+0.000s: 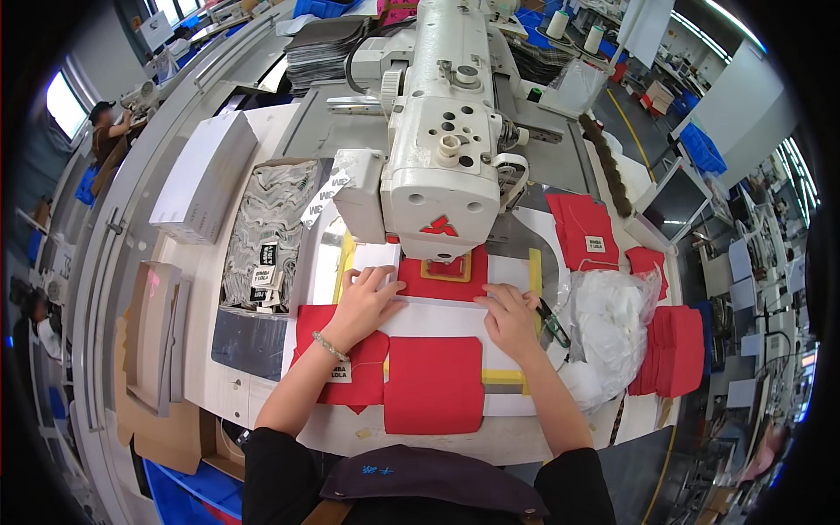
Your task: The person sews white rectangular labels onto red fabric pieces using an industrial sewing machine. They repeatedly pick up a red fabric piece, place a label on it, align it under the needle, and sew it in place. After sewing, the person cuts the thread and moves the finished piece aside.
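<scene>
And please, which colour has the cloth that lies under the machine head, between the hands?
The cloth is red; it shows in the head view.

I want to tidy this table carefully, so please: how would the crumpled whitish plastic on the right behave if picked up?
The crumpled plastic is probably floppy, since it wrinkles loosely. It seems light for its size, because the film looks thin and translucent. Its shiny surface might feel slippery.

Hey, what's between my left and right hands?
In the head view, between left hand and right hand: red cloth with a yellow frame on it, and white surface nearer you.
</scene>
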Available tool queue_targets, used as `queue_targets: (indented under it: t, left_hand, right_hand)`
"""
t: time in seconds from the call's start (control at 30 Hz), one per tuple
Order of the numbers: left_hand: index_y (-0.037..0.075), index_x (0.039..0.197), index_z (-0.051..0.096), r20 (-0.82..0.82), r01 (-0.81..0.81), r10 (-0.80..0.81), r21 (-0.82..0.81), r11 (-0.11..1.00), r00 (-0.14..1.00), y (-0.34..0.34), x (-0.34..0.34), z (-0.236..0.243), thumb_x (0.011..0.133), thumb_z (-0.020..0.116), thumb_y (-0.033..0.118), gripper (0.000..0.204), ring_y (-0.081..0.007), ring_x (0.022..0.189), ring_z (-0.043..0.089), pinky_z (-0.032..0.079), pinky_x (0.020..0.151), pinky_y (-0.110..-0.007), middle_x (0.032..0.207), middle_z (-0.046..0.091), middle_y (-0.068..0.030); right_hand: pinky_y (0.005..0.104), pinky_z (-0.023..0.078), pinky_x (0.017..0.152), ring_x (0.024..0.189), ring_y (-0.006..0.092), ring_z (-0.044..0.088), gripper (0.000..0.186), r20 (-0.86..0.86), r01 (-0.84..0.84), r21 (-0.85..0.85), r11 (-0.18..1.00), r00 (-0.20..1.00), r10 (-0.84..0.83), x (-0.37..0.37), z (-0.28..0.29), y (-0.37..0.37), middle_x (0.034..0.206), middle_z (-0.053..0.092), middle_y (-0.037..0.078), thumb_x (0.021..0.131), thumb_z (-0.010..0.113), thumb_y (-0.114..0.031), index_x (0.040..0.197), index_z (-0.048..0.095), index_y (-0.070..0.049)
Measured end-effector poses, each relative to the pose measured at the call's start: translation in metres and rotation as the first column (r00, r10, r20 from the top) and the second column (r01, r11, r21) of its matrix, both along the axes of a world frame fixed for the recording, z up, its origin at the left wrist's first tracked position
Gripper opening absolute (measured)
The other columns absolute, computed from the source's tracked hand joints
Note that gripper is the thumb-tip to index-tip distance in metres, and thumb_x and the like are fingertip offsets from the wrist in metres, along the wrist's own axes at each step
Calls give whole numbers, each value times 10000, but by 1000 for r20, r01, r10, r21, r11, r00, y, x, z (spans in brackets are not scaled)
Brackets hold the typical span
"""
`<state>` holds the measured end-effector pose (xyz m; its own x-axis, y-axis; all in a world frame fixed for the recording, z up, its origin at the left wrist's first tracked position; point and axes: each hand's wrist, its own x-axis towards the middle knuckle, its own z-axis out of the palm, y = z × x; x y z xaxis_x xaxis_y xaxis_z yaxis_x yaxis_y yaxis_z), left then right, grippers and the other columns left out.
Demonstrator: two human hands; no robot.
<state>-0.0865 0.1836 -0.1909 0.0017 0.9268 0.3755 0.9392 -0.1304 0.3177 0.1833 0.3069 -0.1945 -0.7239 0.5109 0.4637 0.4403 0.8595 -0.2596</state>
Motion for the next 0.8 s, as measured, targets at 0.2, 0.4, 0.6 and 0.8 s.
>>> queue_targets:
  t: [0.2,0.4,0.6,0.8]
  left_hand:
    - [139,1023,651,9,-10,10,3,1000,1000,-1,0,-1,810,727,275,264,-217,1077,546,359,944,-493,1182,565,-46]
    - [143,993,657,37,-11,10,14,1000,999,0,0,-2,811,730,263,230,-215,1070,546,351,939,-482,1164,568,-40]
    - [145,936,668,68,7,-10,34,999,998,0,-1,-5,806,736,238,174,-211,1050,550,346,931,-470,1143,569,-28]
    - [142,927,669,84,8,-12,43,999,996,-1,-2,-8,802,738,228,167,-201,1041,556,351,923,-461,1106,585,-14]
  right_hand:
    - [408,280,819,1032,146,558,327,47,-31,38,999,998,29,-2,0,-1,1088,608,-24,703,639,-53,1017,656,-143]
    - [408,278,816,1023,144,557,335,51,-27,41,999,998,25,-2,1,-1,1077,608,-26,702,638,-49,1021,652,-148]
    - [396,284,778,974,154,572,296,-2,8,13,1000,1000,-8,-4,2,-1,1004,620,-34,690,617,-20,952,651,-153]
    - [393,283,758,945,156,578,270,-20,9,6,1000,1000,-9,-5,5,-1,962,623,-48,682,608,-12,902,656,-160]
